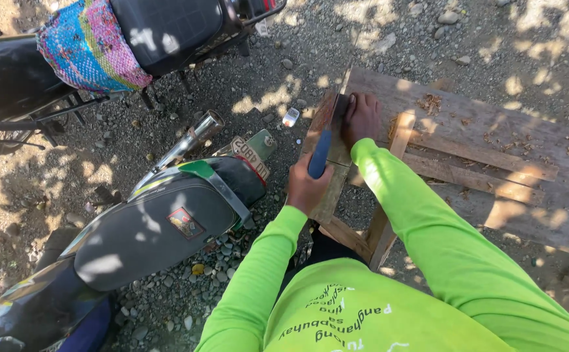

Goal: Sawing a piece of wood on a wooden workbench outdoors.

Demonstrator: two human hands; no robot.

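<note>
Bright green sleeves cover both arms, which are stretched forward from the bottom of the view toward a rough wooden bench (493, 140) standing on gravel (258, 72). The left hand (306, 187) is clenched around a blue handle (320, 154), the fingers wrapped fully about it; the handle is held upright and slightly tilted, just above the bench's near left corner. What kind of tool the handle belongs to cannot be told, since its working end is hidden behind the hand and the wood. The right hand (361, 117) is laid flat on the bench's left end, fingers spread and pressed down on a small dark piece (338, 107) that lies against the boards; nothing is gripped by it. The two hands are near each other, the right one farther from the body than the left.

The bench is made of weathered planks, with a lighter strip (402, 133) set across them just beside the right hand, and dry leaf scraps are scattered over its top. Dappled shade falls over everything.

To the left of the bench, a motorcycle (160, 228) is parked with its dark seat and chrome exhaust pipe (190, 140) turned toward the bench, well apart from the hands. A second motorcycle (167, 26) is seen at the top left, with a woven, multicoloured cloth (89, 45) draped over its seat. A small pale object (290, 117) lies on the gravel between the exhaust pipe and the bench.
</note>
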